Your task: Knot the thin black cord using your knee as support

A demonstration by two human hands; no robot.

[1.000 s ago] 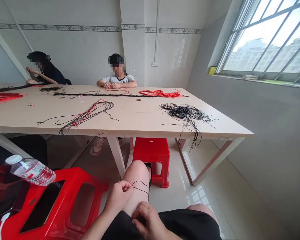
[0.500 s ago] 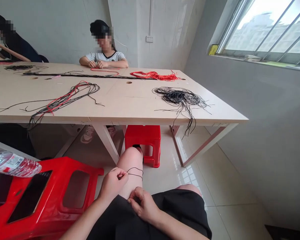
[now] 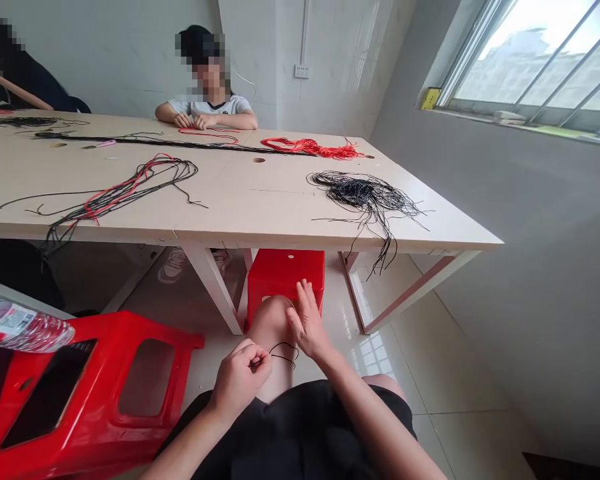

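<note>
My left hand is closed in a pinch above my thigh. A thin black cord runs from its fingers and loops over my leg by the knee. Beside the knee, my right hand is stretched out with its fingers extended and its thumb apart; nothing shows in it. The right hand lies just beyond the cord loop, and whether it touches the cord I cannot tell. Whatever part of the cord is inside my left fingers is hidden.
Ahead stands a table with a black cord tangle, a red cord bundle and mixed cords. A red stool at left bears a bottle and a phone. A person sits opposite.
My right hand has moved up and forward from my lap to beside my knee, its curled fingers now straightened. My left hand has shifted slightly right and down, still pinching the cord.
</note>
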